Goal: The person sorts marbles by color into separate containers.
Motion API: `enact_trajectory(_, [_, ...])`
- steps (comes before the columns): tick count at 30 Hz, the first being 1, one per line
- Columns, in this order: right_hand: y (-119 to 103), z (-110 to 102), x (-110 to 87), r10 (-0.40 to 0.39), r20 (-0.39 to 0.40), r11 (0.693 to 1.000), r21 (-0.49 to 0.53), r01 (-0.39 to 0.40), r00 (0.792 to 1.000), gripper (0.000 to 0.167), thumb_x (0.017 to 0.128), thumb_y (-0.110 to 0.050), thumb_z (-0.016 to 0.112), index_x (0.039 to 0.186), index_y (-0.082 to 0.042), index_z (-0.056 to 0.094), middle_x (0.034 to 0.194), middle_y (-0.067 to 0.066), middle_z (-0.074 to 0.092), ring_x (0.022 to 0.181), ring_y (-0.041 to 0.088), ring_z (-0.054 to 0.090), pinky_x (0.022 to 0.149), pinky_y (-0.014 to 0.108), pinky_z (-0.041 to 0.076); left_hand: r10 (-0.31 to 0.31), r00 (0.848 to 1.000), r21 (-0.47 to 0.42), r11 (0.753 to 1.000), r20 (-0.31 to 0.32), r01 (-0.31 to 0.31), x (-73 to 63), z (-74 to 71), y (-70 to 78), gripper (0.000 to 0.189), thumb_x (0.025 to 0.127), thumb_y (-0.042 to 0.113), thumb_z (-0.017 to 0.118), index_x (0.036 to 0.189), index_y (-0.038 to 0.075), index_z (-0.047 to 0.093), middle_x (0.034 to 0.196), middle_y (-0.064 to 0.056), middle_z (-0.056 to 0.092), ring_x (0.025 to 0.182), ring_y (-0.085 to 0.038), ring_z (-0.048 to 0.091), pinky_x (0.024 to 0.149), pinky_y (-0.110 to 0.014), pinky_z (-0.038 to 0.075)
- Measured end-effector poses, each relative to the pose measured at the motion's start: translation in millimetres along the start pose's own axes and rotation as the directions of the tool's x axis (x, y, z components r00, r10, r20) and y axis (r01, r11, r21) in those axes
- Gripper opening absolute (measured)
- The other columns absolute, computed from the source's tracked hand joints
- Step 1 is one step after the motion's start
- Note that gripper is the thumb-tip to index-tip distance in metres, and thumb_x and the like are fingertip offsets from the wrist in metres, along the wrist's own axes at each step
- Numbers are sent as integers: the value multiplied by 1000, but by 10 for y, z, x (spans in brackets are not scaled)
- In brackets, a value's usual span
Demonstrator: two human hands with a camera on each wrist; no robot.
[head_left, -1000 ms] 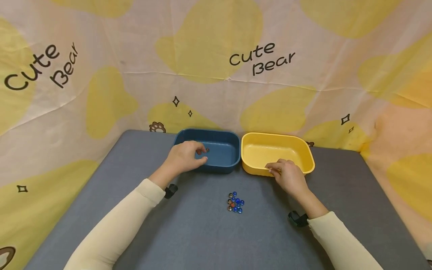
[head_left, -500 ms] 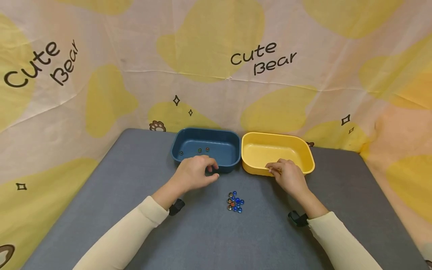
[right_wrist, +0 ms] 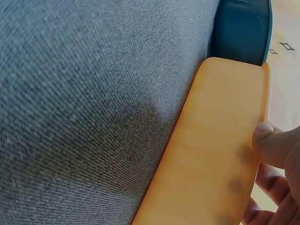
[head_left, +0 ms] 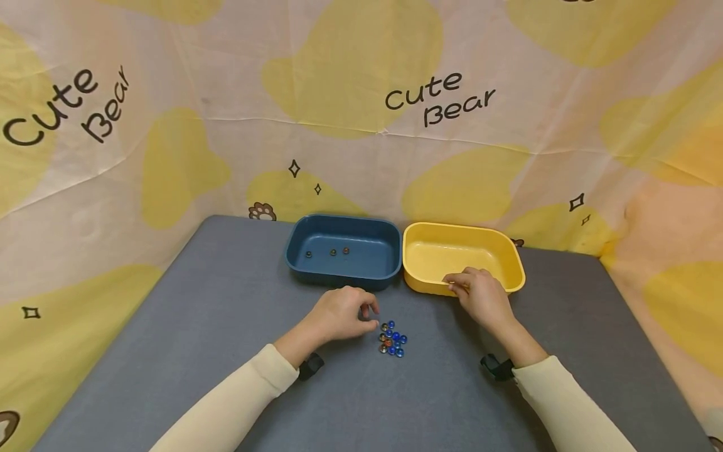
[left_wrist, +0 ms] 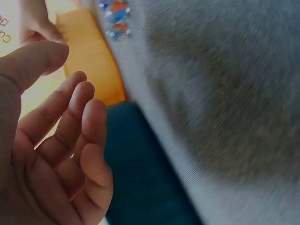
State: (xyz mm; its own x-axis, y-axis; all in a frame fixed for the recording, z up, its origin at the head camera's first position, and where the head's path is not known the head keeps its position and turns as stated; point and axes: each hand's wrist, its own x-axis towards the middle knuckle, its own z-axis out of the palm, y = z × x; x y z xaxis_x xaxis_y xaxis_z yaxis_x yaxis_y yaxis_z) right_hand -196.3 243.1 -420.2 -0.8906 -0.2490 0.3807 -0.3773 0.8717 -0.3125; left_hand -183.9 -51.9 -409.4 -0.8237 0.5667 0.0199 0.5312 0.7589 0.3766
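My left hand point(head_left: 341, 314) hovers over the table, just left of a cluster of glass marbles point(head_left: 395, 337), mostly blue with a few amber and red ones. Nothing sits between its loosely bent fingers point(left_wrist: 93, 119) and thumb in the left wrist view. At the front rim of the yellow bin point(head_left: 420, 281), my right hand point(head_left: 487, 300) grips the edge. The right wrist view has its thumb point(right_wrist: 266, 136) at the outer side of the rim and fingers over the inner side. Three marbles point(head_left: 333, 252) lie inside the blue bin point(head_left: 344, 277).
Both bins stand side by side at the back of the grey table point(head_left: 361, 402), blue on the left, yellow on the right. A patterned cloth backdrop point(head_left: 350, 144) rises right behind them. Black straps with cameras are on both wrists.
From over the blue bin, my left hand has come forward and right to the marble cluster, uncovering the marbles in that bin. My right hand has stayed at the yellow rim.
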Motion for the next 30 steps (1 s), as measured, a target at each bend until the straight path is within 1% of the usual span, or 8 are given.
enact_trajectory(6, [-3,-5,1,2,-1,1000,5,-2,1000,15,81,-9,75,95,-14,77,74,0,63,64,19,50,59,31,40,-13,999,-22,1000,50,14,96,144,-53,12,81,33,74,90,26,71,73,14,56,65,-3,51,59,-23,41])
enact_trajectory(11, [-8,-7,2,1,0,1000,6,-1,1000,15,81,-9,75,95,-14,77,73,0,63,64,19,50,60,30,39,-6,997,-27,1000,75,8,161,216,-68,9,81,31,74,88,27,71,71,15,55,63,-2,50,58,-22,41])
enact_trajectory(17, [-11,-6,7,-4,-4,1000,4,4,1000,14,81,-9,75,95,-14,77,73,1,63,63,18,49,60,30,39,10,997,-34,999,79,-8,195,249,-62,4,81,30,74,83,29,71,69,16,55,61,-1,50,57,-20,40])
enact_trajectory(26, [-6,-6,10,-4,-9,1000,-1,4,1000,14,81,-10,75,95,-14,77,73,1,63,63,18,49,59,30,39,27,995,-44,999,96,-23,235,277,-69,4,82,32,74,80,29,71,68,17,56,63,0,51,57,-20,41])
enact_trajectory(30, [-2,-6,9,-4,-8,1000,-1,4,1000,14,81,-10,75,95,-14,77,72,0,62,63,18,49,59,30,39,39,996,-43,998,86,-35,239,274,-62,5,82,32,74,79,29,71,68,17,56,63,0,51,57,-20,41])
